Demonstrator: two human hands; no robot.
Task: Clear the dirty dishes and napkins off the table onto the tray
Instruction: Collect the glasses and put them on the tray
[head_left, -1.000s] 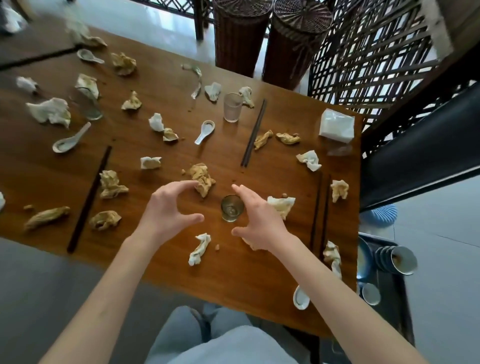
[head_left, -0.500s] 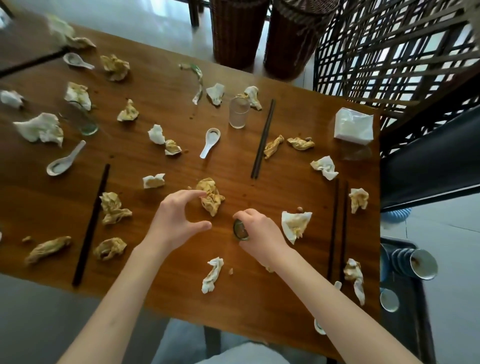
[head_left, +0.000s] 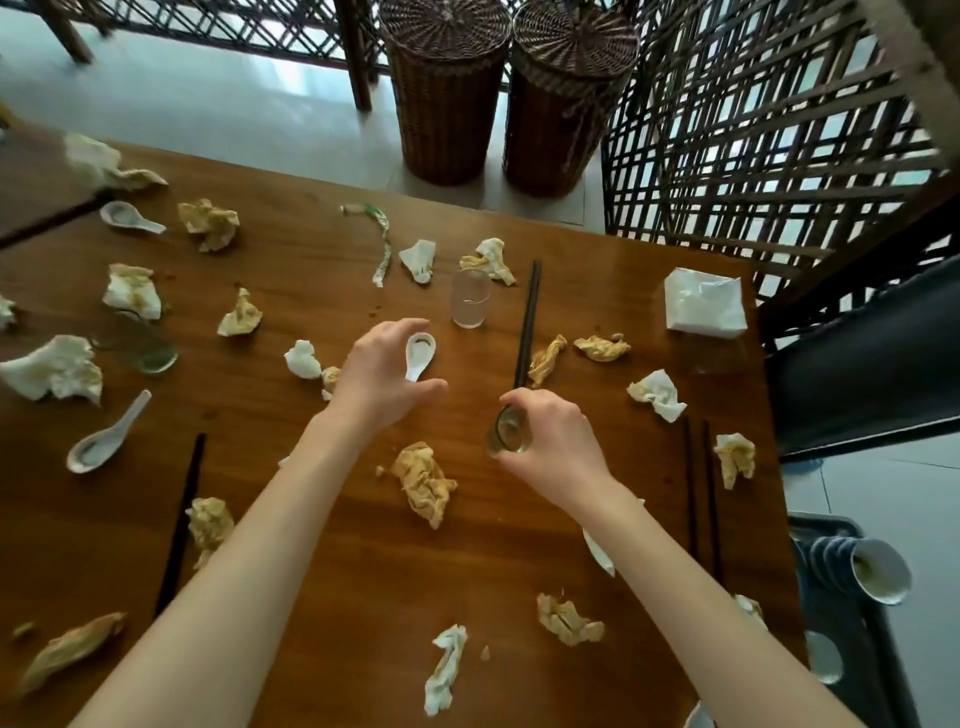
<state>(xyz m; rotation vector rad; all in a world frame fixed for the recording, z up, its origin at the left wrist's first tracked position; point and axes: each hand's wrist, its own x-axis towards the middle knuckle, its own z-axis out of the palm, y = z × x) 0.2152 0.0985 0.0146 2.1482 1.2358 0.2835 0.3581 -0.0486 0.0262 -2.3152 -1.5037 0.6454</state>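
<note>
I'm now holding the small glass lifted off the counter in my right hand, while my left hand, fingers spread, has reached forward and is closing around the white spoon; the tray is waiting at right.

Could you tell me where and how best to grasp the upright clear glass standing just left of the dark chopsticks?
Grip the clear glass around its straight side wall, coming from above and the near side. It stands upright, mouth up, with bare table in front; the chopsticks lie close on its right.
</note>
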